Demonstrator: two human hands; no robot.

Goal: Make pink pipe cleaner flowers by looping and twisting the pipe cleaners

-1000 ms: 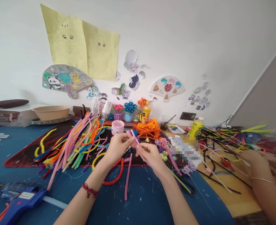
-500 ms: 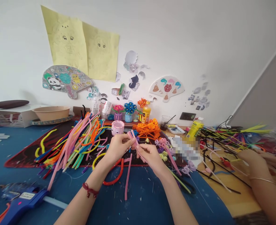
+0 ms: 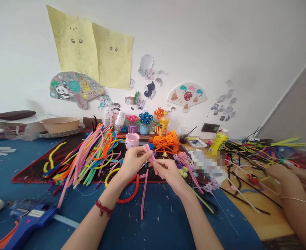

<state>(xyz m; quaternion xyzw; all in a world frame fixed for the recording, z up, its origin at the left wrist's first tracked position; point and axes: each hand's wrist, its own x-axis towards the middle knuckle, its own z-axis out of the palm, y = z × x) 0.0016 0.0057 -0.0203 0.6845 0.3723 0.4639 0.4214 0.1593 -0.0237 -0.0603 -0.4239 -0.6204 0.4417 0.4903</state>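
Observation:
Between my two hands, above the dark mat, is a small bundle of pink pipe cleaners (image 3: 150,153). My left hand (image 3: 136,159) pinches its upper end with thumb and fingers. Lower down, my right hand (image 3: 165,170) grips the same bundle, its fingers curled around the strands. Just behind my left hand stands a pink cup (image 3: 132,140) made of pipe cleaners. A single pink pipe cleaner (image 3: 144,198) lies on the blue table cover below my hands, near a curved red pipe cleaner (image 3: 133,196).
A big pile of coloured pipe cleaners (image 3: 90,152) spreads to the left. At the lower left lies a blue glue gun (image 3: 30,222). Orange pipe-cleaner pieces (image 3: 168,142) sit behind my hands, beside a juice bottle (image 3: 163,124). Another person's arm (image 3: 290,191) reaches in from the right.
The view has shifted slightly, so everything sits a little further right. The pink strands, slightly fanned at the top before, now look pressed closer together. Both hands keep their grip.

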